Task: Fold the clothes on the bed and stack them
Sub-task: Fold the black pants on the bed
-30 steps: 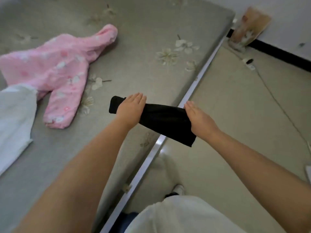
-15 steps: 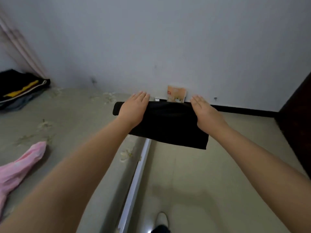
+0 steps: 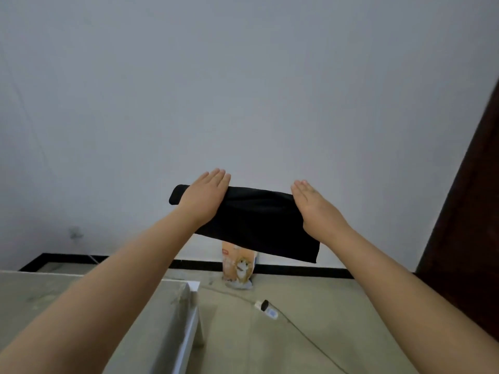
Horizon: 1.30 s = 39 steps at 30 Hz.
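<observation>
1. Pale grey wall [image 3: 243,76] fills most of the view; below it run a black skirting strip [image 3: 297,268], a beige floor [image 3: 337,319] and, at the lower left, the corner of the bed [image 3: 81,290] with its white frame edge.

2. Held up in the air in front of the wall, past the bed's corner and over the floor, is a folded black garment [image 3: 259,220]. It looks like a compact flat bundle, its left end rounded like a fold.

3. The left hand [image 3: 206,195] lies across the garment's left part and the right hand [image 3: 314,209] across its right part. On both, the fingers are straight and close together on top of the cloth. The thumbs are hidden beneath, so I cannot tell whether they pinch the cloth from below, though something under there must carry it.

4. My judgement: this one piece is folded, or nearly so, and not yet stacked. It touches neither the bed nor any pile.

5. What remains cannot be counted from here. No other clothes and no stack appear in view, and only a corner of the bed shows.

6. Off-task items on the floor: an orange printed bag [image 3: 239,265] leaning at the wall, and a small white plug [image 3: 266,309] with a trailing cable.
</observation>
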### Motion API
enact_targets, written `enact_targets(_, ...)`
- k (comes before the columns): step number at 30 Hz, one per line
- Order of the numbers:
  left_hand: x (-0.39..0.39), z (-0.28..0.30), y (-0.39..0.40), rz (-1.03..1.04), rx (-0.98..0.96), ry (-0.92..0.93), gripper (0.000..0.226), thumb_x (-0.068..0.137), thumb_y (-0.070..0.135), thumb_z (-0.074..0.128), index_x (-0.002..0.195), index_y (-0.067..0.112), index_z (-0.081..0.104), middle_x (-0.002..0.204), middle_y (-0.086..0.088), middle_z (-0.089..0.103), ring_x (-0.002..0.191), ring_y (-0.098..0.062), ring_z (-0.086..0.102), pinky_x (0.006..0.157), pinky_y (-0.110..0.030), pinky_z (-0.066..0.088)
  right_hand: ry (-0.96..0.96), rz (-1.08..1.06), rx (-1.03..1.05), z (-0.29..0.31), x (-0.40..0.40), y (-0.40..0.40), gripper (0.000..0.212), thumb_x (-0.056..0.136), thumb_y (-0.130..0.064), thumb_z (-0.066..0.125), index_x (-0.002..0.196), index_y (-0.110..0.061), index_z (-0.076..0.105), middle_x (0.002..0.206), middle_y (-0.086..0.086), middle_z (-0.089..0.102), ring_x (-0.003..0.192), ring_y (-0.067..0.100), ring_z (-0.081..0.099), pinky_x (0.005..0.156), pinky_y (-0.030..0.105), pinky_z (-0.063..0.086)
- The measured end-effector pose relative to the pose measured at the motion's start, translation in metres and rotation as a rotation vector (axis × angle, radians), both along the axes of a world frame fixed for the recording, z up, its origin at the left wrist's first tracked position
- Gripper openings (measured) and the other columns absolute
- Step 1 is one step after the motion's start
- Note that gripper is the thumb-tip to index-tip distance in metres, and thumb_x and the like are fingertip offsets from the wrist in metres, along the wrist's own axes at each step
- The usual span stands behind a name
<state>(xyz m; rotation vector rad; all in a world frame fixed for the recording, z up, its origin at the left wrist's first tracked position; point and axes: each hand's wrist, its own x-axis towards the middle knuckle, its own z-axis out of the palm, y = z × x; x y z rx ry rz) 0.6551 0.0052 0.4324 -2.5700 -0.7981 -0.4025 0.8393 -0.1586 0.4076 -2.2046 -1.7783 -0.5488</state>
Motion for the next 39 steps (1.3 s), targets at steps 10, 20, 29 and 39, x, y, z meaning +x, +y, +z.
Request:
enact_targets(10, 0.155, 0.021, 0.144, 0.221, -0.015, -0.024, 0.058, 0.094, 0.001, 0.028, 0.146, 0.006, 0.003, 0.155, -0.01, 0.003, 0.143, -0.02, 0.001, 0.114, -0.029, -0.002, -0.037, 0.178, -0.004, 0.031, 0.186, 0.188, 0.068, 0.086, 0.012, 0.032, 0.146, -0.004, 0.001, 0.155, 0.01, 0.0, 0.143, 0.019, -0.001, 0.112, 0.022, 0.0)
enact_targets(20, 0.163, 0.041, 0.324, 0.506, 0.004, -0.007, 0.056, 0.094, 0.001, 0.028, 0.145, 0.005, 0.005, 0.155, -0.011, 0.006, 0.143, -0.022, 0.003, 0.114, -0.03, 0.001, -0.064, 0.454, -0.024, 0.054, 0.213, 0.435, 0.066, 0.087, 0.012, 0.032, 0.145, -0.002, 0.004, 0.155, 0.012, 0.002, 0.143, 0.021, 0.001, 0.112, 0.023, 0.001)
enact_targets(29, 0.11, 0.048, 0.521, 0.736, -0.003, -0.006, 0.056, 0.095, 0.002, 0.027, 0.145, 0.005, 0.001, 0.155, -0.012, 0.001, 0.143, -0.022, -0.001, 0.115, -0.031, 0.0, -0.14, 0.62, -0.017, 0.065, 0.162, 0.674, 0.062, 0.091, 0.007, 0.031, 0.145, -0.001, 0.002, 0.155, 0.014, 0.001, 0.143, 0.025, -0.002, 0.114, 0.028, 0.0)
enact_targets(39, 0.027, 0.01, 0.684, 1.05, -0.043, -0.036, 0.057, 0.096, 0.006, 0.027, 0.145, 0.002, -0.002, 0.154, -0.015, -0.001, 0.143, -0.025, -0.002, 0.115, -0.033, 0.0, -0.109, 0.794, -0.06, 0.038, 0.061, 0.899, 0.059, 0.092, 0.005, 0.029, 0.144, 0.002, 0.001, 0.154, 0.019, 0.0, 0.142, 0.031, -0.002, 0.115, 0.034, 0.002)
